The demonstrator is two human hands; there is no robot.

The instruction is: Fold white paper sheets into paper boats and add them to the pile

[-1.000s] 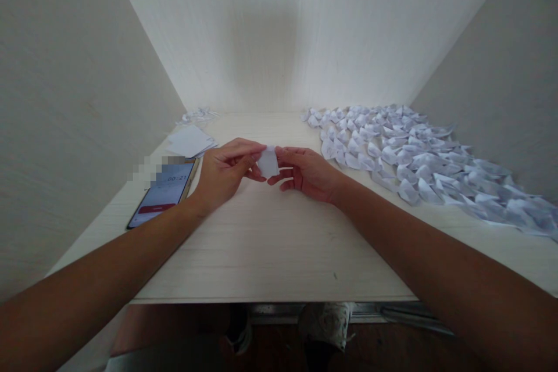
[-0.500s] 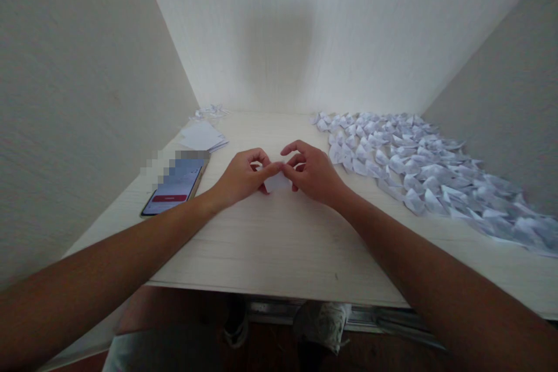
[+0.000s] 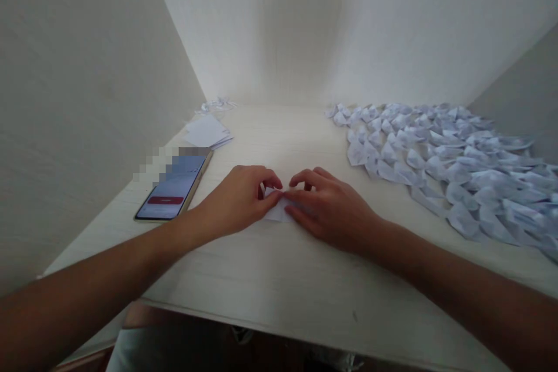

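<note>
A small folded piece of white paper point(image 3: 277, 213) lies on the pale wooden table point(image 3: 279, 279), mostly covered by both hands. My left hand point(image 3: 235, 200) presses down on its left side with curled fingers. From the right, my right hand point(image 3: 326, 206) pins the paper with fingertips that meet the left hand's at the middle. Only a small strip of the paper shows between and below the fingers.
A phone point(image 3: 174, 186) with a lit screen lies to the left. Behind it sits a stack of white paper squares point(image 3: 207, 132), with a few scraps point(image 3: 217, 106) at the back. Several folded paper boats point(image 3: 440, 157) cover the table's right side. Walls enclose three sides.
Both hands have brought the paper down from the air to the table and nearer to me, and now press it flat. The camera has tilted and shifted.
</note>
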